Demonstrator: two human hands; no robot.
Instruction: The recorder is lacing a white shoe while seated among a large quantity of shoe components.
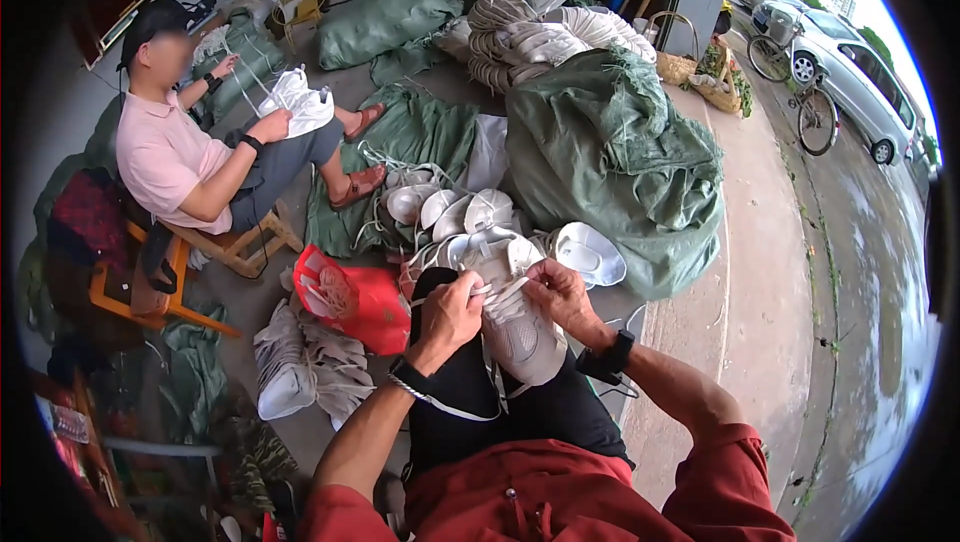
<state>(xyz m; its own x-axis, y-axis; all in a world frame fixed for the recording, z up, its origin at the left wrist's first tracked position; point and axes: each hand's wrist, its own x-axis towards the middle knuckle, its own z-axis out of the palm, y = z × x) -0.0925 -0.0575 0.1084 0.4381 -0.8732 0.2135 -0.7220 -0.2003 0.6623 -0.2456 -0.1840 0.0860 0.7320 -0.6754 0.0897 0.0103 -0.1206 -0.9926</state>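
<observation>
Resting on the black trousers (585, 407), a pale shoe (517, 337) is seen just below the centre of the frame, set between the left hand (453, 316) and the right hand (562, 292). Its long axis is run from top to bottom of the frame, tilted slightly, with the toe pointed toward the lower edge and the open heel end turned away toward the pile (488, 210). A white lace (503, 297) is stretched across that axis, roughly at a right angle to it, over the throat of the shoe.

The lace appears to be pinched at both sides: narrow fingers are closed on it at the left edge of the throat, and the right fingers are likewise brought together on it at the right. Neither hand is clearly nearer; both are held at about the same height in the frame, with the toe left uncovered below them.

To the left of the shoe, a red bag (372, 317) is placed near the left hand. A green sack (615, 167) is spread at the upper right, beyond the right hand.
</observation>
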